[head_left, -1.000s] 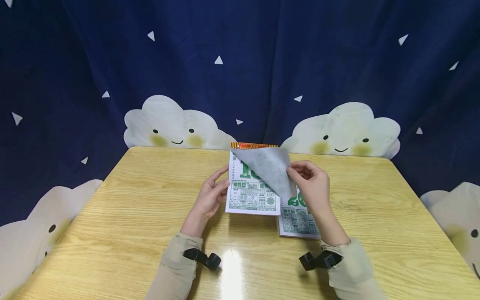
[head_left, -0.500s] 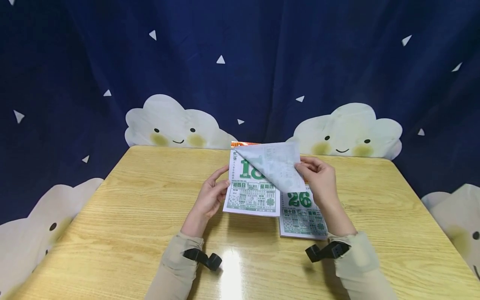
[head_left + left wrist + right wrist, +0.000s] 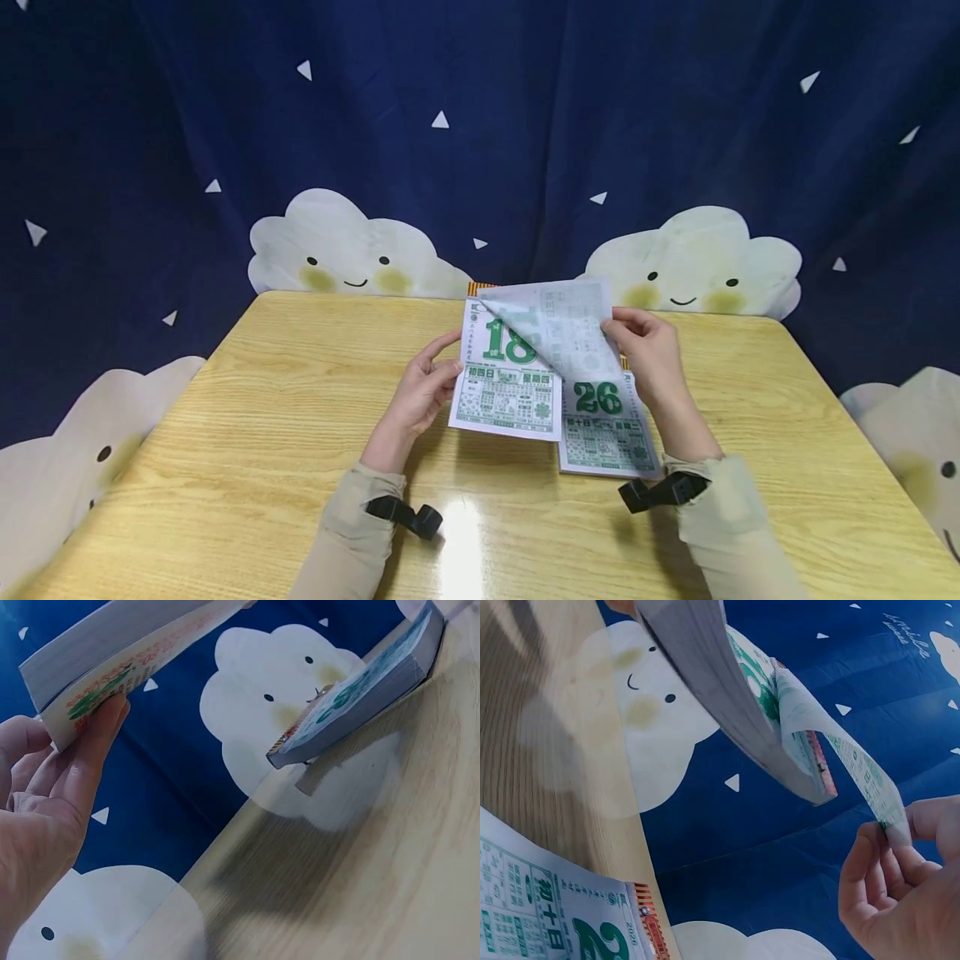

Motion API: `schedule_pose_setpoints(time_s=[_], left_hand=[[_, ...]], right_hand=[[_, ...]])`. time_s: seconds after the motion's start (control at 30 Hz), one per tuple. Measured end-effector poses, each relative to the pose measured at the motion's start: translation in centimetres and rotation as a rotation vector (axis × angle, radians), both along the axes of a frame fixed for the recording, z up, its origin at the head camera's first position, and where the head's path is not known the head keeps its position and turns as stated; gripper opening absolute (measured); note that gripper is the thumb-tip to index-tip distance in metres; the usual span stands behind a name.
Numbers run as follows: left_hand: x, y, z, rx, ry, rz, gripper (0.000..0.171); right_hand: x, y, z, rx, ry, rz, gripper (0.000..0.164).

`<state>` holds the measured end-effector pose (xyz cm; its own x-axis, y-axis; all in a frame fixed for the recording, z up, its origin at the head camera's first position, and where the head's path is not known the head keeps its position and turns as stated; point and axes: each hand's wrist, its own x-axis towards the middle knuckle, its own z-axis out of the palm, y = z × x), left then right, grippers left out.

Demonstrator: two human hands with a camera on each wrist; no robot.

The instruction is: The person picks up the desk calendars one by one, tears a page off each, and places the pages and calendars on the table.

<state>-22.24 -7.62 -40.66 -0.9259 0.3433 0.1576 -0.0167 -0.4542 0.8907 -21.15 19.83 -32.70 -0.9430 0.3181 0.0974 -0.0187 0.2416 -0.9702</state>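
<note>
A tear-off calendar pad (image 3: 506, 400) showing a green 18 is held above the table by my left hand (image 3: 422, 390), which grips its left edge. In the left wrist view, the fingers (image 3: 94, 761) lie against the pad's printed back. My right hand (image 3: 651, 354) pinches the edge of the pad's top sheet (image 3: 573, 325), which is turned back diagonally to the upper right. That sheet still joins the pad near its top left. A second calendar pad (image 3: 609, 446), showing a green 26, lies on the table below right, its upper part covered by the sheet.
The wooden table (image 3: 262, 467) reaches back to a dark blue curtain (image 3: 510, 150) with white clouds and triangles. Black wrist cameras (image 3: 408, 518) are strapped over both light sleeves (image 3: 348, 525).
My right hand has moved right and slightly up, drawing the top sheet further over and uncovering more of the 18 and of the second pad. My left hand stays in nearly the same place.
</note>
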Motion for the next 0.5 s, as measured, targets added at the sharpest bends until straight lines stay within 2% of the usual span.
schedule_pose_setpoints(time_s=[0.33,0.5], left_hand=[[0.1,-0.1,-0.5,-0.068,0.01,0.006,0.054],[0.0,0.0,-0.5,-0.055,0.01,0.017,0.054]], right_hand=[[-1.0,0.3,0.8,0.12,0.022,0.002,0.03],[-1.1,0.7,1.5,0.086,-0.009,0.032,0.026]])
